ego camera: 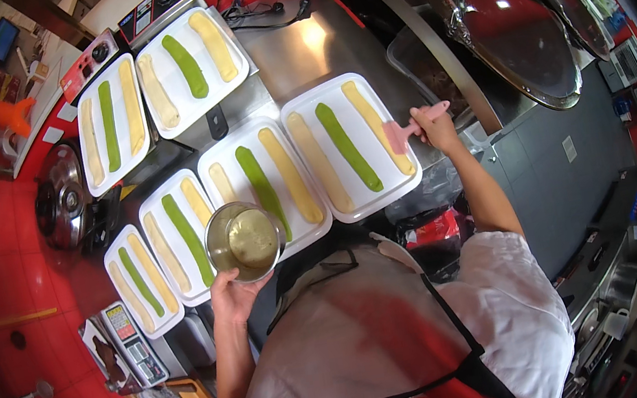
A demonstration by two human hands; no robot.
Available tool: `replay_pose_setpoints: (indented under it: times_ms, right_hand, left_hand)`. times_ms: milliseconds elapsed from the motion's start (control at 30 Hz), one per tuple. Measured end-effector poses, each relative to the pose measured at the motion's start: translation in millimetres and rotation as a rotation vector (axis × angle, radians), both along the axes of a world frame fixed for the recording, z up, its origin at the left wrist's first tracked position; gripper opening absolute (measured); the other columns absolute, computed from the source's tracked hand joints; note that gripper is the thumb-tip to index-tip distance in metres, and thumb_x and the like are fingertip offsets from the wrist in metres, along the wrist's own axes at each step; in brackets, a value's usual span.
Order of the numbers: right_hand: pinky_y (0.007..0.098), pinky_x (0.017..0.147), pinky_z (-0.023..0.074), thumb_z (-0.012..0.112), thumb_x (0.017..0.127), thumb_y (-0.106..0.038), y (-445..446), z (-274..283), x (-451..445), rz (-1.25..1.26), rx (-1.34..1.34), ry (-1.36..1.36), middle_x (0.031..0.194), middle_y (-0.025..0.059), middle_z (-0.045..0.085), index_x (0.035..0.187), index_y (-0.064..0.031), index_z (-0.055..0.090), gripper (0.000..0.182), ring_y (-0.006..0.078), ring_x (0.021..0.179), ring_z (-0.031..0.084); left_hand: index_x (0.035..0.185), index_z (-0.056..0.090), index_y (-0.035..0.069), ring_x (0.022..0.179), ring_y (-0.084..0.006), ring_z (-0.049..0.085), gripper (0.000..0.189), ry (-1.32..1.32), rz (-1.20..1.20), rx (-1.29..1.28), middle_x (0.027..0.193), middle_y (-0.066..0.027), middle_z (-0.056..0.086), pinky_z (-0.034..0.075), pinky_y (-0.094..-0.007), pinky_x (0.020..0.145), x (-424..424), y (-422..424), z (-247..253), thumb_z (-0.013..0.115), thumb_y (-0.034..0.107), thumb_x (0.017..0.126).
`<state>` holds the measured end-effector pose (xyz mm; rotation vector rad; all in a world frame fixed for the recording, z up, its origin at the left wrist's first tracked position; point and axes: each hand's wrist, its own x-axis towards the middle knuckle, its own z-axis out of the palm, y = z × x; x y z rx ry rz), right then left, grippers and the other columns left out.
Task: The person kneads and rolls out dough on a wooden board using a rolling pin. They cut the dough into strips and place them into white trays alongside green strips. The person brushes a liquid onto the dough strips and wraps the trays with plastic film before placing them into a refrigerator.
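Note:
In my right hand point(435, 129) is a pink basting brush point(402, 132). Its bristle end lies over the right-hand yellow dough strip point(370, 110) on the nearest right white tray point(364, 204). A green dough strip point(348, 148) and a pale strip point(319, 162) share that tray. My left hand point(237, 294) holds a round metal bowl point(247, 240) by its lower rim, with clear yellowish liquid point(253, 239) inside. The bowl hangs above the neighbouring white tray point(306, 239) and covers part of its pale strip. Several more white trays carry the same three-coloured strips.
Two trays stand behind, beside induction cookers point(156, 4). A lidded pot point(62, 197) sits at the left, with a digital scale point(133, 344) nearer me. Large oval metal platters point(503, 29) rise at the right. Power cords point(272, 14) lie on the steel counter point(296, 48).

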<state>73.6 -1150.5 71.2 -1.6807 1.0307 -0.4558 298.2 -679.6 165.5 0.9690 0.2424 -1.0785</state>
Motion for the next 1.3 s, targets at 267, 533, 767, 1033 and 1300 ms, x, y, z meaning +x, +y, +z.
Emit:
replay_pose_setpoints:
  times_ms: [267, 533, 767, 1033, 1300]
  right_hand:
    - [0.0245, 0.045, 0.0398, 0.064, 0.093, -0.028, 25.5, -11.0, -31.8, -0.017, -0.021, -0.073, 0.061, 0.0008, 0.059, 0.08, -0.0037, 0.066, 0.027, 0.0085, 0.049, 0.053]
    - [0.0221, 0.042, 0.0376, 0.057, 0.099, -0.029, 78.6, 88.1, 38.4, -0.19, 0.008, -0.495, 0.062, 0.0046, 0.059, 0.085, -0.0011, 0.061, 0.032, 0.009, 0.046, 0.049]
    - [0.0329, 0.048, 0.0439, 0.06, 0.095, -0.023, 165.6, 118.6, 141.4, 0.279, -0.145, -0.206, 0.058, 0.0102, 0.059, 0.071, -0.0001, 0.062, 0.033, 0.0198, 0.047, 0.055]
    - [0.0232, 0.038, 0.0344, 0.057, 0.098, -0.031, 151.3, 127.2, 150.7, 0.272, -0.066, -0.443, 0.056, 0.0044, 0.056, 0.075, -0.0022, 0.06, 0.037, 0.0106, 0.041, 0.049]
    - [0.0229, 0.033, 0.0327, 0.055, 0.099, -0.037, 113.7, 140.0, 200.4, 0.128, 0.481, -0.43, 0.056, 0.0054, 0.057, 0.081, -0.0041, 0.058, 0.037, 0.01, 0.036, 0.044]
  left_hand:
    - [0.141, 0.037, 0.003, 0.123, -0.0369, 0.052, 0.066, 0.003, -0.108, -0.044, 0.136, -0.0185, 0.051, 0.047, -0.0553, 0.099, 15.9, -24.8, -9.1, 0.058, 0.012, 0.078]
    - [0.151, 0.019, 0.026, 0.128, -0.0332, 0.041, 0.082, -0.143, -0.133, 0.016, 0.141, -0.0134, 0.035, 0.045, -0.0649, 0.096, 16.6, -63.2, -7.7, 0.058, 0.005, 0.081]
    - [0.15, 0.021, 0.025, 0.126, -0.0341, 0.039, 0.083, -0.093, -0.056, 0.059, 0.138, -0.0151, 0.031, 0.047, -0.0621, 0.096, 5.0, -102.3, -7.6, 0.059, 0.005, 0.079]
    - [0.149, 0.022, 0.026, 0.121, -0.0349, 0.048, 0.082, -0.027, 0.003, 0.017, 0.138, -0.0119, 0.036, 0.048, -0.0626, 0.095, 9.9, -102.6, 13.9, 0.056, 0.003, 0.079]
    - [0.144, 0.033, 0.027, 0.12, -0.0294, 0.046, 0.07, 0.112, 0.076, -0.122, 0.134, -0.0114, 0.041, 0.047, -0.061, 0.096, 57.9, -60.0, 33.3, 0.058, 0.007, 0.081]
